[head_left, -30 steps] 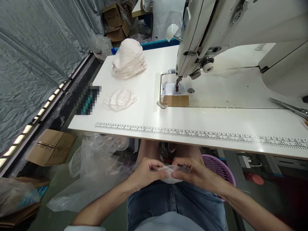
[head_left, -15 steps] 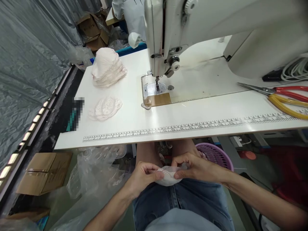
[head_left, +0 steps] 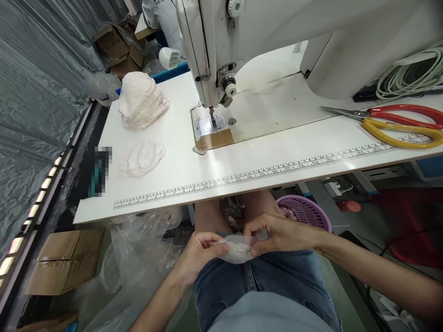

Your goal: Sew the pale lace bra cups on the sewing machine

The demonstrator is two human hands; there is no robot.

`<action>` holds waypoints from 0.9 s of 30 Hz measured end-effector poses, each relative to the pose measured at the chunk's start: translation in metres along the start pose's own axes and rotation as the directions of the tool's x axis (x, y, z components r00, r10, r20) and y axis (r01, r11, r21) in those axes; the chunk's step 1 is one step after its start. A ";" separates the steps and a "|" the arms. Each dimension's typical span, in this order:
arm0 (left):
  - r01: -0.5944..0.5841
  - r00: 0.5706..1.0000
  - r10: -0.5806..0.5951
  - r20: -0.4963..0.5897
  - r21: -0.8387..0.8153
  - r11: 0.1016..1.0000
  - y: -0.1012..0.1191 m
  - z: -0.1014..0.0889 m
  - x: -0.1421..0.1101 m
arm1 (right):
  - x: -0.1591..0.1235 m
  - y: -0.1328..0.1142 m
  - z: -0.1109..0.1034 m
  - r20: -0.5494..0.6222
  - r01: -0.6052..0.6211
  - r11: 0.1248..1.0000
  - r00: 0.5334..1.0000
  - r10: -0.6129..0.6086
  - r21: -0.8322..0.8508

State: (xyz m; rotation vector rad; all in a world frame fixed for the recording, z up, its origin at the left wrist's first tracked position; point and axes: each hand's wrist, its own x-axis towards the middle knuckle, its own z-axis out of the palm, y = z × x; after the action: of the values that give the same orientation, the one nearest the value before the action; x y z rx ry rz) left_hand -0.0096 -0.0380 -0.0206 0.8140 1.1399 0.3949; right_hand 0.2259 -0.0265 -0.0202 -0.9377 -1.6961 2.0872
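A small piece of thin white fabric is stretched between my hands above my lap, below the table's front edge. My left hand pinches its left end between thumb and fingers. At the other end, my right hand grips it the same way, with some sheer cloth showing between thumb and forefinger. On the table lies a single lacy white piece. Behind that stands a stack of pale fabric pieces. The sewing machine has its needle over the plate, with no cloth under the foot.
Scissors with red and yellow handles lie at the table's right. A printed ruler runs along the front of the white table. Below are a purple basket, a cardboard box and clear plastic bags.
My view has turned slightly to the right, so the machine and table items appear farther left. Both hands still hold the white fabric over my lap, with little change in grip.
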 end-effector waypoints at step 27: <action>0.033 0.990 -0.044 -0.133 -0.084 0.996 -0.001 -0.001 0.003 | 0.009 0.016 0.004 -0.087 0.070 0.983 0.992 -0.086 -0.172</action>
State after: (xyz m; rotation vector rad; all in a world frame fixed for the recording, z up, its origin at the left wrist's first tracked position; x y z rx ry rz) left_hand -0.0096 -0.0359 -0.0234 0.7008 1.2546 0.4674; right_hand 0.2198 -0.0283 -0.0378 -0.9850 -1.8515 1.8428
